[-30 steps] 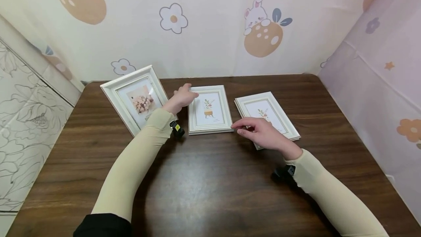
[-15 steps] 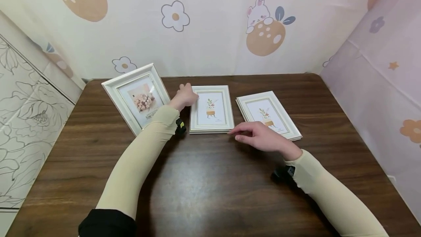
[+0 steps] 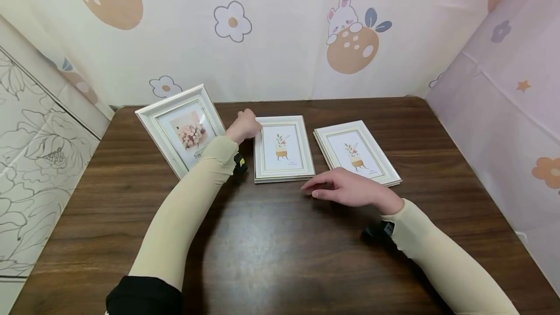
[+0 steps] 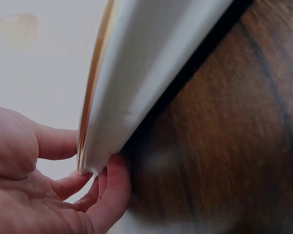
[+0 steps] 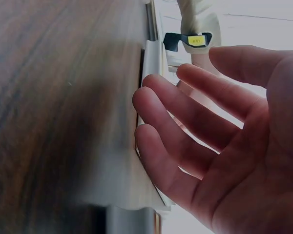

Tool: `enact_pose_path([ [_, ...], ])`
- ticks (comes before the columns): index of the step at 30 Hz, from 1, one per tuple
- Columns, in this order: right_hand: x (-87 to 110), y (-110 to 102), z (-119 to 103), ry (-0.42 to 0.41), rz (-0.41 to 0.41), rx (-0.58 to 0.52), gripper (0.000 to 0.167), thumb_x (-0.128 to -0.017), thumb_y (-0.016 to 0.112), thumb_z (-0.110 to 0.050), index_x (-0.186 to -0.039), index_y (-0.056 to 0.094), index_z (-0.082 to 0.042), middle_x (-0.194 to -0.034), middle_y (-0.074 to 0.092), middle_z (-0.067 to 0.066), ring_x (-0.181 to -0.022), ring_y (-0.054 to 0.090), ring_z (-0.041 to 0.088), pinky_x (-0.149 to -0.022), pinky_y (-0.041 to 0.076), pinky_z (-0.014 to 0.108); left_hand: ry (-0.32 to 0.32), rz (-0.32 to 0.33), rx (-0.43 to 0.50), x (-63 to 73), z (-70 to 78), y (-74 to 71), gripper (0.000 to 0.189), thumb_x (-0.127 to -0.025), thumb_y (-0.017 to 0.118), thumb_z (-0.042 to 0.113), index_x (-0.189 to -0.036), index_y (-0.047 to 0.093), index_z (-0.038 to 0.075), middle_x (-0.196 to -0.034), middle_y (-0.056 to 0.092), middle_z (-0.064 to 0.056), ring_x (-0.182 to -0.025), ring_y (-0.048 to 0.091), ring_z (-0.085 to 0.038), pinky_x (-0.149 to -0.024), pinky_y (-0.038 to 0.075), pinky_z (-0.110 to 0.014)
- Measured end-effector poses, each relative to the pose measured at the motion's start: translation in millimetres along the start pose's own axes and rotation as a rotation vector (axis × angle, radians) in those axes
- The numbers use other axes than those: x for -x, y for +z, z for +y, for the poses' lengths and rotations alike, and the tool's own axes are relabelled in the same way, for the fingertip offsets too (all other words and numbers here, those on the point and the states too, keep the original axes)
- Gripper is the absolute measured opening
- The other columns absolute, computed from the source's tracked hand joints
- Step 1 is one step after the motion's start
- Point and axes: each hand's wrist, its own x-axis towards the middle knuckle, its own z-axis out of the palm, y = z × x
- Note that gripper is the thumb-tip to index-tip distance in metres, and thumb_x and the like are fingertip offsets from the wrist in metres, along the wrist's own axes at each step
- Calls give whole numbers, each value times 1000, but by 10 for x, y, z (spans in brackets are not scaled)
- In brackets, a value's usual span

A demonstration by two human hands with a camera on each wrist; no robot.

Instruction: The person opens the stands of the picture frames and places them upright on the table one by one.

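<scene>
My left hand [image 3: 244,126] is at the upper left corner of the middle white picture frame [image 3: 284,149], which lies face up on the brown table. In the left wrist view, the thumb lies on one face of the white picture frame [image 4: 132,73], and the fingers curl round its corner and edge. My right hand [image 3: 347,187] hovers low by that frame's lower right corner, fingers loosely bent and holding nothing. Its fingers [image 5: 171,112] appear spread in the right wrist view. Both pictures on the flat frames show a plant in an orange pot.
A larger white frame [image 3: 187,132] with a pink flower picture stands tilted at the left, partly behind the left forearm. More white frames [image 3: 356,152], apparently stacked, lie angled at the right. A patterned curtain [image 3: 280,62] hangs behind the table [image 3: 262,252].
The middle frame has slid slightly towards me and turned a little. The left hand's fingers have closed in round its corner. The right hand has shifted slightly nearer to me.
</scene>
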Motion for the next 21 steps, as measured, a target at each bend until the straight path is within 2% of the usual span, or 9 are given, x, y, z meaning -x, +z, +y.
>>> enact_pose_path([
  [2, 7, -23, 11, 11, 24, -13, 29, -102, 59, -28, -126, 68, -15, -117, 70, -5, -98, 62, 8, -88, 50, 32, 9, 12, 34, 8, -4, -3, 54, -100, 48, 12, -147, 30, -7, -150, 30, -26, -122, 43, -32, -101, 39, -40],
  [5, 31, -57, 28, 47, 96, -38, 28, -102, 60, -25, -125, 68, -13, -116, 70, -1, -91, 63, 11, -83, 51, 31, 39, 37, 91, 34, -7, -6, 50, -99, 50, 10, -143, 35, -8, -143, 41, -22, -114, 44, -31, -93, 41, -38],
  [9, 61, -95, 48, 105, 224, -54, 26, -100, 62, -21, -123, 69, -10, -113, 70, 1, -86, 61, 15, -75, 51, 30, 56, 54, 136, 59, -27, 3, 43, -98, 53, 11, -137, 40, -5, -133, 47, -18, -107, 46, -29, -85, 42, -35],
  [12, 69, -128, 73, 132, 293, -47, 24, -100, 62, -17, -121, 70, -9, -111, 70, 2, -89, 60, 16, -77, 51, 34, 60, 55, 162, 75, -37, 17, 39, -99, 56, 14, -132, 42, -1, -125, 49, -15, -104, 47, -27, -83, 42, -34],
  [15, 72, -167, 104, 153, 330, -36, 23, -100, 61, -14, -120, 70, -7, -112, 71, 3, -93, 61, 17, -81, 52, 39, 87, 69, 194, 100, -25, 29, 35, -99, 59, 16, -127, 43, 1, -119, 50, -14, -102, 47, -26, -82, 42, -34],
  [21, 88, -241, 158, 193, 367, -8, 23, -101, 60, -16, -119, 70, -8, -116, 70, 3, -105, 61, 20, -89, 51, 44, 176, 142, 256, 165, 39, 22, 30, -98, 62, 17, -121, 46, 7, -110, 50, -11, -100, 48, -26, -82, 42, -36],
])
